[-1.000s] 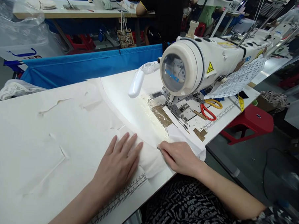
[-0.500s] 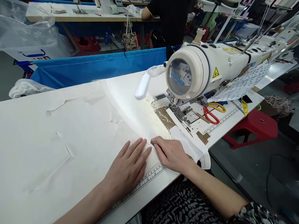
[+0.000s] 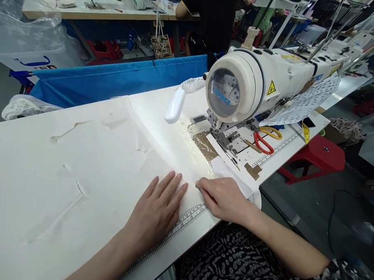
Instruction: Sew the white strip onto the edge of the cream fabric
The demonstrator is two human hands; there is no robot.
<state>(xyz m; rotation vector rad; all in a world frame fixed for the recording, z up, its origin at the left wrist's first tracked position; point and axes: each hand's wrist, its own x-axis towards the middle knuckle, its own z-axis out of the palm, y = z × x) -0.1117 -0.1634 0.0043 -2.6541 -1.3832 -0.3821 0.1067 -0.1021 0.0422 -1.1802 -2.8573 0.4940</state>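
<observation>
My left hand (image 3: pixel 159 205) lies flat, fingers stretched out, on a large white sheet (image 3: pixel 105 165) that covers the tabletop. Just to its right, my right hand (image 3: pixel 223 195) is closed in a pinch on a small dark piece (image 3: pixel 198 185) whose tip shows at the fingertips; what it is I cannot make out. A printed ruler scale (image 3: pixel 188 219) runs beside my left hand near the table's front edge. White fabric (image 3: pixel 231 175) lies beyond my right hand and hangs over the edge.
Beyond my hands stands a white sewing machine (image 3: pixel 239 86). Red-handled scissors (image 3: pixel 263 143) and a yellow tape measure (image 3: pixel 305 133) lie to its right. A red stool (image 3: pixel 324 156) is at the right, a blue cloth trough (image 3: pixel 121 77) behind the table. A person (image 3: pixel 210 21) sits farther back.
My right hand has moved slightly right and down with the small dark piece, widening the gap to my left hand. The view has shifted a little.
</observation>
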